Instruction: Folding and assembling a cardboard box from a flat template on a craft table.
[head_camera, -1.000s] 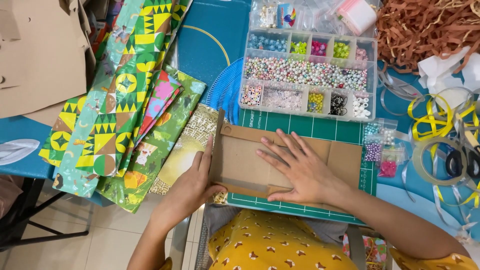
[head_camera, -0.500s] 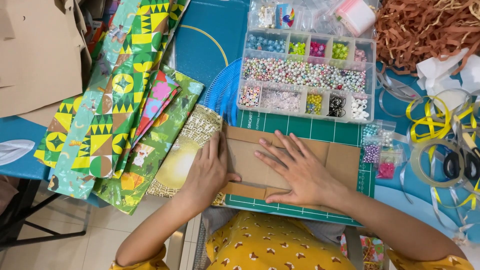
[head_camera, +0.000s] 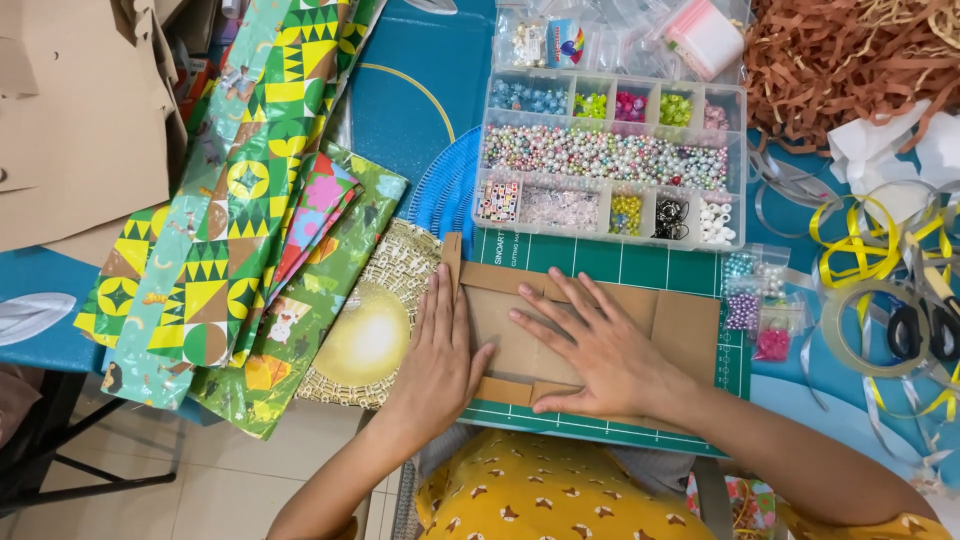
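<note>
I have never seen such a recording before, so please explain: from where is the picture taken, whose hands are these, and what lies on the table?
The picture comes from one camera worn on a person's head, looking down at their own two bare hands. No machine is involved.

Both hands lie flat and open on a brown cardboard piece with folded flaps. The left hand presses its left edge; the right hand presses the middle. Nothing is gripped.

The cardboard rests on a green cutting mat. Behind it stands a clear bead organiser with many coloured beads. To the left lie patterned wrapping papers. To the right are small bags of beads, yellow ribbon, scissors and brown shredded paper.
</note>
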